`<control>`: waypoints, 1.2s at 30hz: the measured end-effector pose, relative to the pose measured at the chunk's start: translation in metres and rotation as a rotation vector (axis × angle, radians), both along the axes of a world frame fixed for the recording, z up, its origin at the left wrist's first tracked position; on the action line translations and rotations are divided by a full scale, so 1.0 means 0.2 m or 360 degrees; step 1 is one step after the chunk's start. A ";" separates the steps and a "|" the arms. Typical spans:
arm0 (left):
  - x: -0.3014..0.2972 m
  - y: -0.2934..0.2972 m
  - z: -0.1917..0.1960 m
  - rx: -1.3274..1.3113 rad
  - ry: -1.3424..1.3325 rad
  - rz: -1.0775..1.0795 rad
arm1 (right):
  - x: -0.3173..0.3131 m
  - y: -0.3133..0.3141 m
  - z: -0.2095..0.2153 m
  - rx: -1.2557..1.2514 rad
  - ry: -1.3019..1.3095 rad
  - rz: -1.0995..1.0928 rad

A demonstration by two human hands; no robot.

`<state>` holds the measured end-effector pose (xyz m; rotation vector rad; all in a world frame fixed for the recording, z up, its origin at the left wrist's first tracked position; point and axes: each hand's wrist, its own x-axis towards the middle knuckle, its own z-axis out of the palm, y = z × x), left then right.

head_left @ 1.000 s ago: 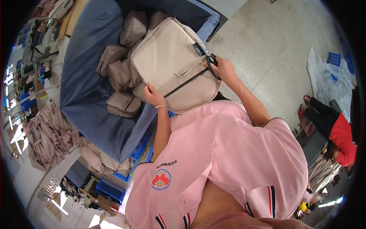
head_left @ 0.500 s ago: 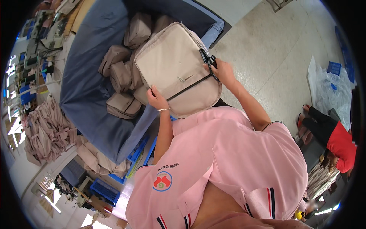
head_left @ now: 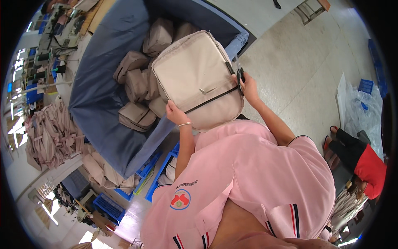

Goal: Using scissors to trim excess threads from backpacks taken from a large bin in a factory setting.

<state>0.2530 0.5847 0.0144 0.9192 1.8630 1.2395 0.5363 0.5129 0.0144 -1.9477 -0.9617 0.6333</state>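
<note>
While the bare left hand (head_left: 177,114) pinches its lower left edge, the large beige fabric bag (head_left: 190,70) with rounded corners lies in front of the person's waist, its upper part over the blue fabric-lined bin (head_left: 95,99). Its broad pale face looks up at the camera, smooth and faintly sheened, framed by a raised seam; a narrow black strip (head_left: 211,99) crosses the lower part, rising to the right, with a small pale V-shaped mark just above it, too small to identify. The long axis slants from upper left, over the bin, down to lower right, toward the pink polo shirt (head_left: 257,174). The bare right hand (head_left: 249,88) is closed around black-handled scissors (head_left: 240,75) at the bag's right edge, blades pointing up and away. Smaller taupe fabric pouches (head_left: 134,116) are heaped beside the bag. The shirt bears a round blue-ringed emblem (head_left: 180,199) in red and green, with small dark characters printed above it
</note>
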 end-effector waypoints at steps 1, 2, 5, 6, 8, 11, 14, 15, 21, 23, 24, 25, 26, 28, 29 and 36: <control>0.00 -0.01 0.00 0.0030 0.0099 0.0049 | 0.03 0.04 0.07 -0.0103 -0.0035 -0.0016; 0.01 -0.01 0.00 0.0034 0.0098 0.0055 | 0.05 0.08 0.14 -0.0208 -0.0078 -0.0044; 0.04 -0.02 -0.02 0.0192 0.0055 0.0090 | 0.13 0.21 0.20 -0.0086 -0.0276 0.0042; 0.05 -0.02 -0.02 0.0234 0.0042 0.0097 | 0.17 0.27 0.21 -0.0303 -0.0391 0.0215; 0.06 -0.03 -0.03 0.0274 0.0024 0.0105 | 0.19 0.34 0.22 -0.0298 -0.0510 0.0262; 0.07 -0.04 -0.02 0.0266 0.0028 0.0114 | 0.20 0.43 0.24 -0.0358 -0.0699 0.0422; 0.06 -0.06 -0.02 0.0231 0.0064 0.0109 | 0.16 0.49 0.29 -0.0368 -0.0833 0.0443; 0.06 -0.06 -0.02 0.0229 0.0080 0.0113 | 0.15 0.50 0.30 -0.0382 -0.0821 0.0452; 0.06 -0.07 -0.03 0.0224 0.0121 0.0127 | 0.13 0.52 0.27 -0.0395 -0.0826 0.0423; 0.07 -0.06 -0.03 0.0218 0.0127 0.0114 | 0.16 0.53 0.25 -0.0452 -0.0773 0.0438; 0.08 -0.06 -0.03 0.0217 0.0131 0.0115 | 0.17 0.53 0.21 -0.0449 -0.0746 0.0431; 0.07 -0.06 -0.03 0.0214 0.0139 0.0120 | 0.17 0.53 0.21 -0.0447 -0.0716 0.0430; 0.07 -0.06 -0.04 0.0214 0.0140 0.0124 | 0.18 0.53 0.20 -0.0445 -0.0716 0.0434; 0.06 -0.06 -0.04 0.0195 0.0126 0.0121 | 0.19 0.54 0.19 -0.0393 -0.0663 0.0366; 0.06 -0.06 -0.04 0.0197 0.0125 0.0122 | 0.20 0.56 0.18 -0.0391 -0.0664 0.0367; 0.07 -0.06 -0.03 0.0219 0.0107 0.0092 | 0.24 0.95 0.28 0.0369 -0.0186 0.0278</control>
